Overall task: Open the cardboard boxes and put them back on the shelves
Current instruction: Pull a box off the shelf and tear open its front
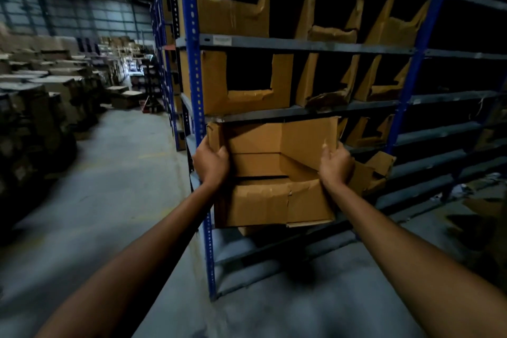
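Matt creased cardboard box (274,173), blue painted perforated metal upright (196,77), rough concrete floor (115,186)

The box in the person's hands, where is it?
Centre of the head view: the box is gripped between left hand and right hand, beside the shelving's blue upright.

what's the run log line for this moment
cardboard box: open, held at shelf rack | left hand: grips its left wall | right hand: grips its right wall | step: shelving, not yet released

Tan-brown cardboard box (274,173); blue rack upright (192,35) with punched holes; grey shelves (301,45); grey floor (123,173).
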Demonstrator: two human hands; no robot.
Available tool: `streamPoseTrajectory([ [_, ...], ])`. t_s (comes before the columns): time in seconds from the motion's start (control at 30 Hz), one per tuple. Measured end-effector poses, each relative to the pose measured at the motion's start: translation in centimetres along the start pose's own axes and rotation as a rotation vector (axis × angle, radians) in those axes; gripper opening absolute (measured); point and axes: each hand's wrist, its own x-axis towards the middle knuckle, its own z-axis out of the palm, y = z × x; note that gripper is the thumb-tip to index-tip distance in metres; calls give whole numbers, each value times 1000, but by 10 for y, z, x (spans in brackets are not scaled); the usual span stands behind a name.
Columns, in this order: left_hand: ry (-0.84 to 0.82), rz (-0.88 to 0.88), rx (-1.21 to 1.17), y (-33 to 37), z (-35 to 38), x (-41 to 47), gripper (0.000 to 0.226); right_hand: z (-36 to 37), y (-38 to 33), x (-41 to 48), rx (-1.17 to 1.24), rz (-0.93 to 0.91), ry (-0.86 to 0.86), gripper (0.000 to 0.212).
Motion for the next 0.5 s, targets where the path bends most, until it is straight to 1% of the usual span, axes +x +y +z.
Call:
streamPoseTrajectory([
  [0.07,30,-14,-17,3,16,-4,24,-2,12,17,21,-18,0,25],
  [0.17,75,-19,-11,6,35,-12,15,0,26,36,40,-52,-6,23],
  [0.27,117,-20,14,10,49,-21,17,3,39,52,53,-45,-16,22],
  [0.37,128,-11,8,9,61,-28,17,8,55,64,61,-48,-4,23],
  [0.5,137,7,15,-1,77,-34,14,20,78,69,80,-35,-32,28],
])
